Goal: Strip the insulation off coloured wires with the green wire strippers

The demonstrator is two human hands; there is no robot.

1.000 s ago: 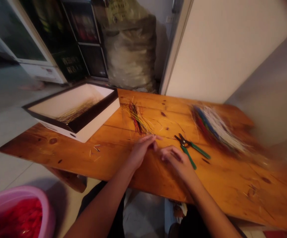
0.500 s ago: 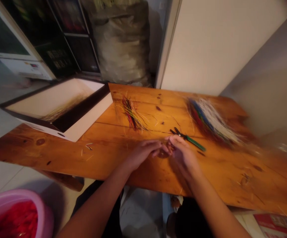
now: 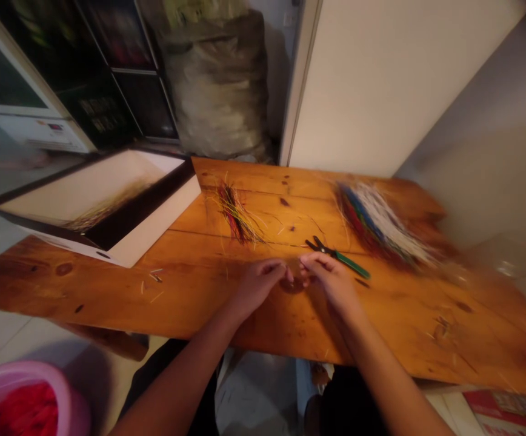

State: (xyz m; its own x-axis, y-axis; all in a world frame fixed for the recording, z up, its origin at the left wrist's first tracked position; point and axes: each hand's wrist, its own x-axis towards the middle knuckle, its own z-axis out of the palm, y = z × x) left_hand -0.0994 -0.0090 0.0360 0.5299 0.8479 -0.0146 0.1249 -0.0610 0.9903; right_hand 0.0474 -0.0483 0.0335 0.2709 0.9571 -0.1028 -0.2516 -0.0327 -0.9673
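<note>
Over the middle of the wooden table (image 3: pixel 254 315), my left hand (image 3: pixel 266 280) has its fingers pinched together. My right hand (image 3: pixel 321 271) is closed in a pinch a short gap to the right. Whatever either hand holds is too thin or blurred to make out. Just beyond my right hand lie green-handled wire strippers (image 3: pixel 354 264), jaws pointing up and left. A small bundle of red, black and yellow wires (image 3: pixel 236 215) rests farther back. At the right, a bigger bundle of white, blue, green and red wires (image 3: pixel 383 224) is smeared by blur.
At the left stands an open black-and-white box (image 3: pixel 154 212) with thin yellowish wires inside. Wire scraps (image 3: pixel 156 275) dot the table near it. A pink tub (image 3: pixel 63 387) of red material sits on the floor. Behind the table are a large sack (image 3: pixel 220 91) and a white panel (image 3: pixel 381 79).
My hands have moved slightly apart from each other; before, their fingertips were almost touching. The whole view has shifted a little, and the table things keep their places.
</note>
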